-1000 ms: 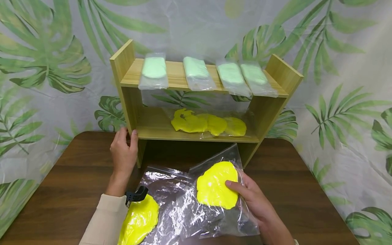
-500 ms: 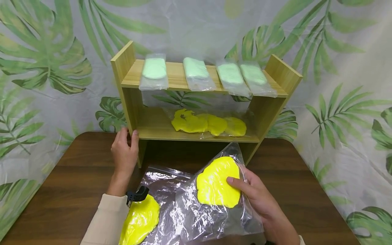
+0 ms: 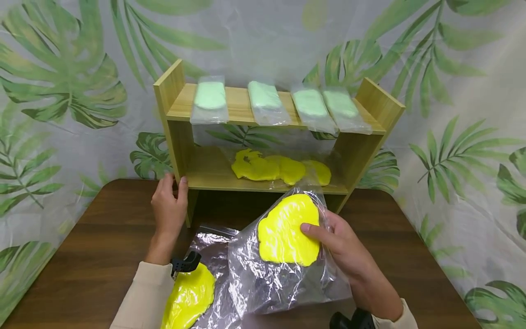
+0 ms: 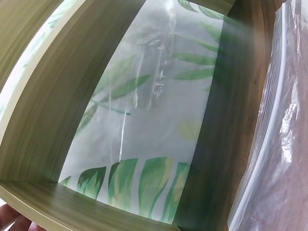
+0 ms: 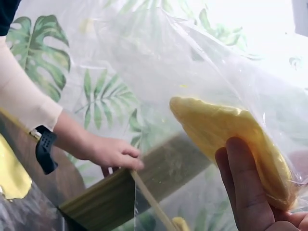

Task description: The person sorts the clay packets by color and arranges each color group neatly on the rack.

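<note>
My right hand (image 3: 343, 240) pinches a clear zip bag holding a flat, bright yellow slab, perhaps clay or slime (image 3: 283, 233). The thumb presses the slab's right side; in the right wrist view two fingers (image 5: 245, 183) support its other face. This bag is raised before the shelf's lower opening and tilted. At the wooden shelf (image 3: 179, 146), my left hand (image 3: 169, 201) grips the left side panel, thumb at the front edge and fingers round the outside. Only its fingertips (image 4: 14, 219) show in the left wrist view. A second bagged yellow slab (image 3: 191, 292) lies under my left wrist.
Several bags of pale green material (image 3: 209, 96) lie along the top shelf. On the middle shelf, bagged yellow slabs (image 3: 291, 170) overlap towards the right. The shelf stands on a dark wooden table (image 3: 94, 237), before a leaf-patterned cloth (image 3: 271, 41).
My right hand has lifted its bag slightly up and towards the shelf, so the bag's top now overlaps the middle shelf edge. My left hand keeps its place on the side panel.
</note>
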### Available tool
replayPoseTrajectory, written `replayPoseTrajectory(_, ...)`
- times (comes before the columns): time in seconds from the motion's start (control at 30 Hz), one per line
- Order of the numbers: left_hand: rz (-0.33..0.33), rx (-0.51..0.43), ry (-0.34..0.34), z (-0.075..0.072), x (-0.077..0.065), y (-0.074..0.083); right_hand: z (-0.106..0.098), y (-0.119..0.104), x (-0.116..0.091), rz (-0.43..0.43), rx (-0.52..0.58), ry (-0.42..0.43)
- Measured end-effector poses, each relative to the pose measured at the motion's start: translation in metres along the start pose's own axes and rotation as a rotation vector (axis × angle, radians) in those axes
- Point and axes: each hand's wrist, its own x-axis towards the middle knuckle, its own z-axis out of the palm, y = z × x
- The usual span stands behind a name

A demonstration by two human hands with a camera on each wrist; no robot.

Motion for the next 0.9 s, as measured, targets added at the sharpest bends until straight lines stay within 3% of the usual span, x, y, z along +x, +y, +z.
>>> replayPoseTrajectory(0.53,-0.016,-0.005,-0.008,0.001,-0.002,0.0,0.005,-0.021,0.027,-0.076,-0.122,-0.001)
replayPoseTrajectory(0.9,-0.015,-0.009,-0.009,-0.001,-0.001,0.0,0.013,-0.029,0.071,-0.173,0.037,0.012)
